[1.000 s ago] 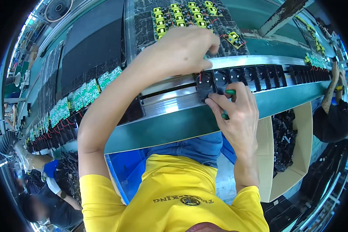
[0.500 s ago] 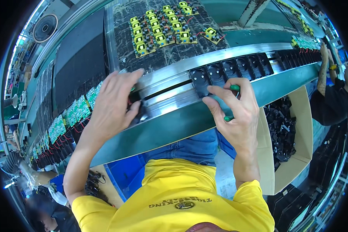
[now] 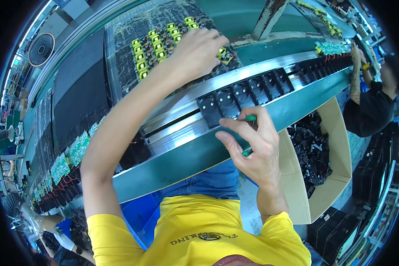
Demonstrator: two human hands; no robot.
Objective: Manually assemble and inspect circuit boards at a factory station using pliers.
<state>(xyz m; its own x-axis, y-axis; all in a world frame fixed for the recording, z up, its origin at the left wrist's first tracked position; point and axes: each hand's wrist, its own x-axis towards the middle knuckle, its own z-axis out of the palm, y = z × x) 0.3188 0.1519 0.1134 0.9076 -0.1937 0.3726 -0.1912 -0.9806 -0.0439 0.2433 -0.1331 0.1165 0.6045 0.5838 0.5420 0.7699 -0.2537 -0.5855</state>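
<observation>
My left hand [image 3: 201, 52] reaches over the small circuit boards with yellow transformers [image 3: 156, 44], which lie in rows on a dark mat. Its fingers bend downward and their tips are largely hidden, so a grip cannot be made out. Beside the fingertips lies a single board [image 3: 224, 56], partly covered. My right hand [image 3: 258, 144] is closed around a green-handled tool [image 3: 247, 152]; its working end does not show. Thumb and forefinger are close to the near edge of the first black plastic housing [image 3: 209, 111] in a row on the metal rail [image 3: 175, 133].
Green boards with red wires [image 3: 71, 155] line the rail's left end. A carton [image 3: 339, 155] of black parts stands right of the bench, near another person [image 3: 370, 97]. A rusty post [image 3: 267, 20] rises behind the rail. A blue bin [image 3: 139, 217] sits below.
My left hand has left the rail's left part and moved up and right over the circuit boards. My right hand stays by the first housing with the green-handled tool. The whole view has shifted.
</observation>
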